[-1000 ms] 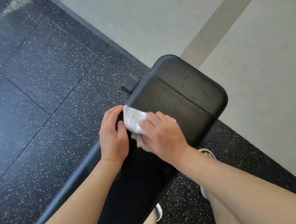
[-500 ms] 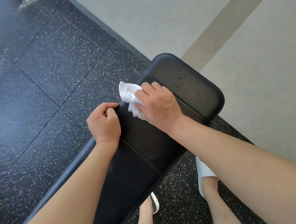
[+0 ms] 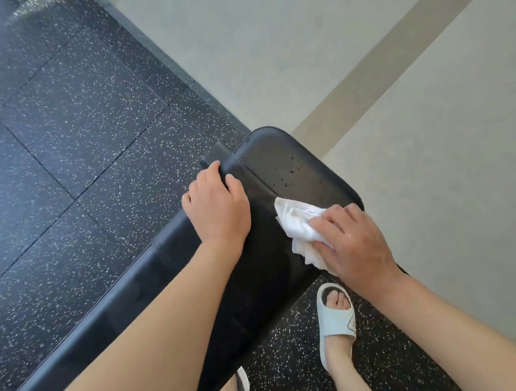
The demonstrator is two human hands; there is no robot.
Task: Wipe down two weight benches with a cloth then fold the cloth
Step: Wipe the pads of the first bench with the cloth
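Observation:
A black padded weight bench point(image 3: 279, 163) runs from the lower left to the middle of the view, and small droplets speckle its far end pad. My right hand point(image 3: 354, 242) presses a crumpled white cloth point(image 3: 299, 226) against the right side of the pad, near the seam between the two cushions. My left hand point(image 3: 218, 208) grips the bench's left edge, fingers curled over the rim beside a black bracket point(image 3: 215, 154). Both forearms cover much of the nearer pad.
Black speckled rubber floor tiles point(image 3: 66, 146) lie to the left and under the bench. A pale smooth floor point(image 3: 427, 124) with a tan stripe spreads beyond and to the right. My feet in white slide sandals point(image 3: 337, 320) stand beside the bench's right edge.
My right hand has slid the cloth from the left edge of the pad across to the right side. My left hand has moved up the left edge toward the far end.

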